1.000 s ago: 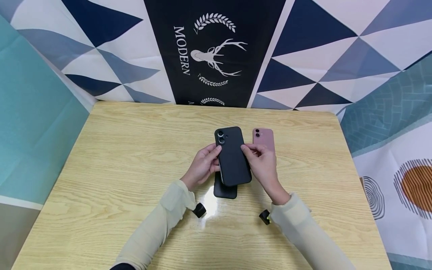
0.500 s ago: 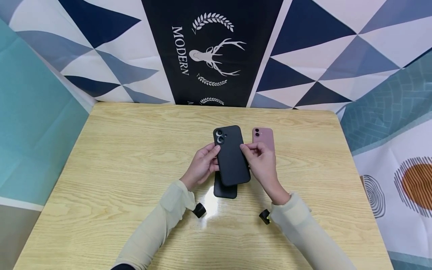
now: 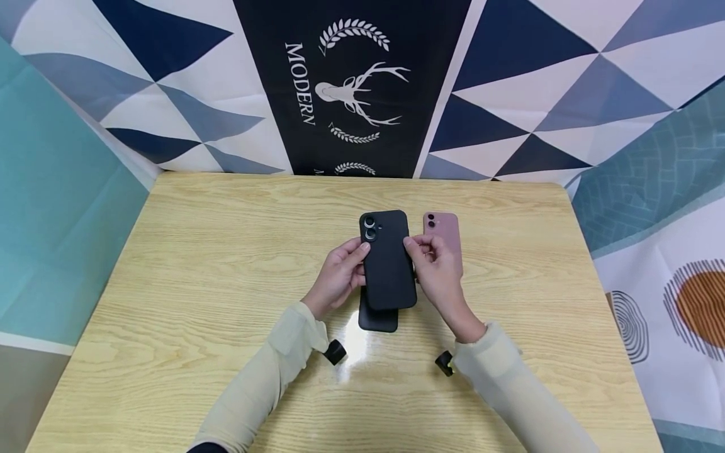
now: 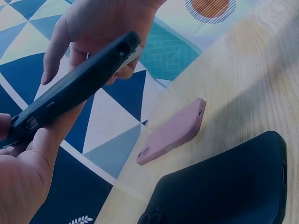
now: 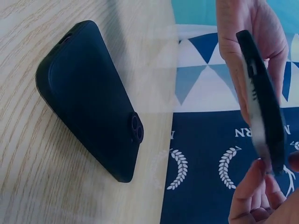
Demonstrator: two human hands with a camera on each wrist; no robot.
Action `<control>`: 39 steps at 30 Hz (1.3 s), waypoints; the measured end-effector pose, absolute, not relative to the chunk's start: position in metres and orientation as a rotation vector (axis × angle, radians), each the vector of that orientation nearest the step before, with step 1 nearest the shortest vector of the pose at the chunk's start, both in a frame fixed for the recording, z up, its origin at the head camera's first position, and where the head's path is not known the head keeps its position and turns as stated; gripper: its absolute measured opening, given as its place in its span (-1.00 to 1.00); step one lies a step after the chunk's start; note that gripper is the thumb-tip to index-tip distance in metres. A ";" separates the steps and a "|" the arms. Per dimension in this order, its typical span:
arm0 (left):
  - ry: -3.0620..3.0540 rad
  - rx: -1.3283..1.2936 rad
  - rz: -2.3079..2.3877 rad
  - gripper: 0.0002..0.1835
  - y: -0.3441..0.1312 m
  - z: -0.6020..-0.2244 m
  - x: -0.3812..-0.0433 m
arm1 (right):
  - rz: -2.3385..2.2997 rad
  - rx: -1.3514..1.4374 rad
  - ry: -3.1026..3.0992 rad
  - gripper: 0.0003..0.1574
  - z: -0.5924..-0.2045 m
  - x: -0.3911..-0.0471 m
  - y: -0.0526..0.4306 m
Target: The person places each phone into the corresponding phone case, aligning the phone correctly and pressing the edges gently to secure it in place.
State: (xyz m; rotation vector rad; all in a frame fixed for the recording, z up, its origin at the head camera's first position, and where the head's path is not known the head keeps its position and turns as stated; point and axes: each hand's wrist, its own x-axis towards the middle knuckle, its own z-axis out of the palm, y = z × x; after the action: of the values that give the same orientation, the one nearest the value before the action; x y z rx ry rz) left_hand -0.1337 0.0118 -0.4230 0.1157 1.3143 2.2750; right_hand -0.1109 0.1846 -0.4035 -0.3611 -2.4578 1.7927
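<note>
A black phone with a two-lens camera is held up over the table, its back towards the head view. My left hand grips its left edge, thumb on the back. At the right edge, the thumb and forefinger of my right hand pinch it. In the right wrist view the held phone appears edge-on, with a pale face on one side. Beneath it lies a second black phone, partly hidden in the head view but showing its back in the left wrist view.
A pink phone lies back up on the wooden table, just behind my right hand. Patterned cloth hangs along the table's far edge. Black wrist cameras stick out at both cuffs.
The held phone has turned slightly, its lower end swinging a little left. Both hands keep their hold. The right fingers have shifted up very slightly.
</note>
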 end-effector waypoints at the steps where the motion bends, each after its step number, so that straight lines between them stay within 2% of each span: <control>1: 1.321 0.111 2.268 -0.58 0.012 -0.423 -0.133 | 1.804 -0.365 -2.470 -0.63 -0.403 -0.111 0.185; 7: 1.341 0.127 2.213 -0.64 0.015 -0.422 -0.130 | 1.805 -0.365 -2.518 -0.50 -0.404 -0.113 0.185; 23: 1.303 0.100 2.192 -0.85 0.013 -0.419 -0.131 | 1.702 -0.341 -2.560 -0.51 -0.409 -0.114 0.184; 28: 1.329 0.094 2.209 -0.84 0.011 -0.419 -0.132 | 1.819 -0.295 -2.498 -0.49 -0.410 -0.112 0.184; 34: 1.300 0.082 2.365 -0.82 0.008 -0.417 -0.133 | 1.988 -0.125 -2.591 -0.34 -0.415 -0.105 0.188; 39: 1.240 0.035 2.493 -0.81 0.006 -0.418 -0.134 | 2.405 0.133 -2.523 -0.57 -0.421 -0.098 0.188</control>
State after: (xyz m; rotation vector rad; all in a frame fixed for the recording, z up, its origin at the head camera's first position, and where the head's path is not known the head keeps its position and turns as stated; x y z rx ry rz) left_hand -0.1343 0.0056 -0.4178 0.0346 1.2399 2.4925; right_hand -0.0983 0.1885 -0.4212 0.1335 -2.5234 2.4048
